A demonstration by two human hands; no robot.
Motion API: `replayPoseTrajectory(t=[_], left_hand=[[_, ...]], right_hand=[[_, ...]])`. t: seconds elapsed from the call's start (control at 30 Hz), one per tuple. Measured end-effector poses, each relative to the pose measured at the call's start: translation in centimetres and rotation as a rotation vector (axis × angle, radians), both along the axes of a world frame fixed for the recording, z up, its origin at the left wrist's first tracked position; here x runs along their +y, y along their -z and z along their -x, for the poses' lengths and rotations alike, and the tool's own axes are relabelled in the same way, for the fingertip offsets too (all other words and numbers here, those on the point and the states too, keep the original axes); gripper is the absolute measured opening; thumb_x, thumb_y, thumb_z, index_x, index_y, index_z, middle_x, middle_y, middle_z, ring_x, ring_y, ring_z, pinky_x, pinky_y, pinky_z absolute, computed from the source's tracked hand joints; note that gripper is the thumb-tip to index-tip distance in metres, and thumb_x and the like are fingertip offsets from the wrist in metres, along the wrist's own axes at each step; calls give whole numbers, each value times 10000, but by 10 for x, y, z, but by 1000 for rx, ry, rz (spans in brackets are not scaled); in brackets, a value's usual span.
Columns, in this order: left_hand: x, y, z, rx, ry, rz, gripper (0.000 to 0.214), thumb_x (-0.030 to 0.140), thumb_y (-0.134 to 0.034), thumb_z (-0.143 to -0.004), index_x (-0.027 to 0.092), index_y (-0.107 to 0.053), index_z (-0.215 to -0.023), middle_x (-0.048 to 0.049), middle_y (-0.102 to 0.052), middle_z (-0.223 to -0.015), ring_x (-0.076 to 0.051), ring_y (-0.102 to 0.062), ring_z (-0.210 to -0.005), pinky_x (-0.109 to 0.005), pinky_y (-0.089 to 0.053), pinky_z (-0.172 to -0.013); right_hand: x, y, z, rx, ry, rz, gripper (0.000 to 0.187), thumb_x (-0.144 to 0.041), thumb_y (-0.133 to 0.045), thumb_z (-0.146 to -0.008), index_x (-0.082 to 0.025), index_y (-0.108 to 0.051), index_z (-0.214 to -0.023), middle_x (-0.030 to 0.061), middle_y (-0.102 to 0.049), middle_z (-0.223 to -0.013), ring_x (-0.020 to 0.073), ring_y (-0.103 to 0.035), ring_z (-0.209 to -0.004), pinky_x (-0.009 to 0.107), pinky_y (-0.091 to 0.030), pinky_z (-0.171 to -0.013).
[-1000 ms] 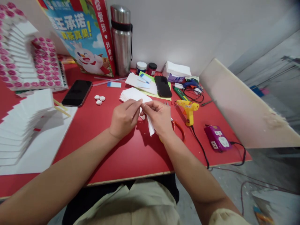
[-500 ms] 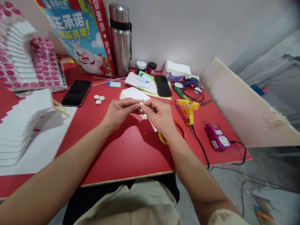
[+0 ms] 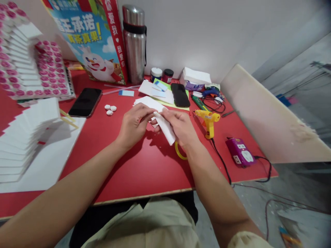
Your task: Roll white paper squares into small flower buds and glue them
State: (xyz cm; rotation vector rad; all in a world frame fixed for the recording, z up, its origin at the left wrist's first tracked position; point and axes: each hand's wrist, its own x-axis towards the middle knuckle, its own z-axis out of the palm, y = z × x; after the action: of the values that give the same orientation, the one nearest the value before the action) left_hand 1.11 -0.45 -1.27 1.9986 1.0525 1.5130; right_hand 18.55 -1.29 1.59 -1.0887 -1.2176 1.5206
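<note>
Left hand (image 3: 134, 124) and right hand (image 3: 180, 126): meeting above red table (image 3: 144, 168), fingers pinched together on one white paper strip (image 3: 165, 124), slanting down toward the right between them. Stack of white sheets (image 3: 144, 102): flat on table just behind the hands. Yellow glue gun (image 3: 208, 120): near right hand, apart. Three white discs (image 3: 110, 109) and black phone (image 3: 85, 102): left of hands.

Matt white paper strip (image 3: 167, 125), brushed-steel flask (image 3: 134, 44)
</note>
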Motion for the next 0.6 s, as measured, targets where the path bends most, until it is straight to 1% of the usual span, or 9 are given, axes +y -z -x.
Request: replayPoseTrajectory(t=[0.07, 0.1, 0.2, 0.27, 0.33, 0.47, 0.53, 0.6], left_hand=[[0, 0, 0, -13, 14, 26, 201, 199, -589, -963, 202, -790, -966, -53, -689, -877, -184, -646, -831, -322, -522, -780], [1, 0, 0, -18, 31, 41, 193, 197, -594, -956, 198, -787, -957, -51, -687, -868, -184, -645, -831, -321, -521, -777], [2, -1, 0, -29, 68, 76, 171, 203, -614, -935, 195, -785, -929, -48, -688, -855, -186, -643, -829, -319, -520, -763], [2, -2, 1, -45, 76, 93, 160, 216, -629, -928, 196, -787, -918, -49, -691, -851, -187, -644, -823, -322, -521, -760], [2, -2, 1, -74, 78, 108, 144, 229, -650, -920, 196, -790, -912, -49, -690, -843, -187, -645, -815, -327, -524, -763], [2, -1, 1, -124, 79, 165, 116, 230, -681, -896, 205, -794, -905, -45, -696, -847, -193, -657, -832, -339, -536, -795], [3, 0, 0, -148, 83, 199, 121, 225, -680, -893, 203, -797, -910, -45, -697, -851, -189, -662, -827, -334, -539, -796], [3, 1, 0, -167, 85, 225, 126, 226, -680, -892, 198, -801, -913, -44, -699, -850, -181, -665, -806, -327, -542, -783]], right_hand=[[5, 0, -5, 87, -64, 139, 501, -648, -589, -943, -158, -692, -963, 99, -771, -829, 183, -714, -636, 341, -634, -646], [8, 0, -7, 120, -106, 199, 516, -647, -529, -976, -154, -683, -985, 108, -771, -830, 193, -722, -647, 349, -639, -647], [12, -1, -12, 204, -241, 341, 478, -550, -400, -1053, -147, -654, -1009, 120, -770, -844, 192, -720, -661, 348, -641, -643], [11, -2, -12, 250, -294, 380, 421, -470, -369, -1076, -151, -636, -1014, 109, -764, -853, 162, -676, -622, 329, -634, -630], [9, -4, -11, 276, -309, 369, 334, -415, -411, -1073, -162, -623, -1020, 77, -749, -845, 128, -601, -568, 303, -620, -608], [6, -5, -10, 308, -304, 352, 188, -354, -602, -1003, -168, -632, -1004, 3, -665, -786, 81, -463, -520, 248, -567, -564], [6, -4, -9, 333, -310, 348, 185, -337, -685, -952, -159, -657, -993, -16, -622, -772, 65, -425, -525, 223, -532, -554], [5, -3, -9, 336, -304, 331, 220, -345, -759, -893, -152, -681, -965, -21, -600, -770, 57, -411, -540, 215, -506, -551]])
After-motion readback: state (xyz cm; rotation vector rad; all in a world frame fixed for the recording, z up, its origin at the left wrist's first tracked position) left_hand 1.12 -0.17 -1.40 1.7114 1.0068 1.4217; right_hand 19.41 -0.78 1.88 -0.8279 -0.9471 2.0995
